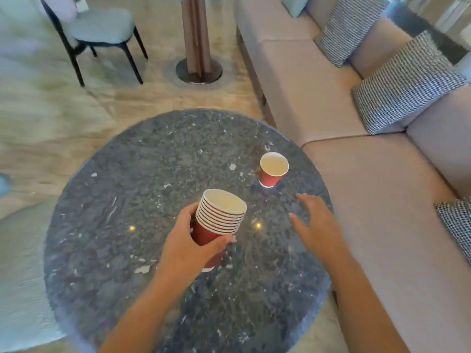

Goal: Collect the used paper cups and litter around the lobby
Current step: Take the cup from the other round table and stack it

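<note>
My left hand [190,244] grips a stack of several nested red paper cups [219,217] with white rims, held tilted above the round dark stone table [122,225]. A single red paper cup [272,170] stands upright and looks empty on the table's far right part. My right hand [317,225] hovers over the table's right edge with fingers spread and relaxed, holding nothing, a short way below and right of the single cup.
A beige sofa [369,174] with checked cushions [405,87] runs along the right, close to the table. A grey chair with black legs [102,31] and a brown column base [198,70] stand on the pale floor beyond the table.
</note>
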Demonstrator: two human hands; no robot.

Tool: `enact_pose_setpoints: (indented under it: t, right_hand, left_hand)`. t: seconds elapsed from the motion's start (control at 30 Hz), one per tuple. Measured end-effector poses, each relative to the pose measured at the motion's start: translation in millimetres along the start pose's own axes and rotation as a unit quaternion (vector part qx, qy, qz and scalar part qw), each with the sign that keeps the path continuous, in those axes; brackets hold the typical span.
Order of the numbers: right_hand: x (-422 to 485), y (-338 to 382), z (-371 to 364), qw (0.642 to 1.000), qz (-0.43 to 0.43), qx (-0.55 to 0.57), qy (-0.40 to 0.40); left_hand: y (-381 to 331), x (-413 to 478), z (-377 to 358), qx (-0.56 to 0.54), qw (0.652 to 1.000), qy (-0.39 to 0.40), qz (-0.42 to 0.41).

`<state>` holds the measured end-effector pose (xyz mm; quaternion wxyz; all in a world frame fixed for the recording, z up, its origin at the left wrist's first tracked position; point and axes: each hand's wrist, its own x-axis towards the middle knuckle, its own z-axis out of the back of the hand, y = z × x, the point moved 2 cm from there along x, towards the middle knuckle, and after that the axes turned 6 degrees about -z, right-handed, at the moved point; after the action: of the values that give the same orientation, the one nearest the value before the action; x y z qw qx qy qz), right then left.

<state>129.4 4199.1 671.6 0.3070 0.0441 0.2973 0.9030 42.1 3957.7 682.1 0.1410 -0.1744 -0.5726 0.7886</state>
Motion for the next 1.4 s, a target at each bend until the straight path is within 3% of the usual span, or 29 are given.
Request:
enact_pose_setpoints:
  t: [0.33,0.73,1.4]
  right_hand:
    - [81.4,-2.9,-19.1,0.998,0.053,0.042,0.014]
    - [140.5,4.7,-42.7,0.998,0.030,0.015,0.051]
    - [112.3,-8.6,-47.3,0.998,0.017,0.034,0.048]
  left_hand:
    - [11.1,17.2,-17.1,0.021,0.994,-0.095,0.041]
    - [11.8,39.3,-17.6,0.018,0.986,-0.159,0.052]
    - [2.5,15.8,-28.0,0.053,0.989,-0.136,0.025]
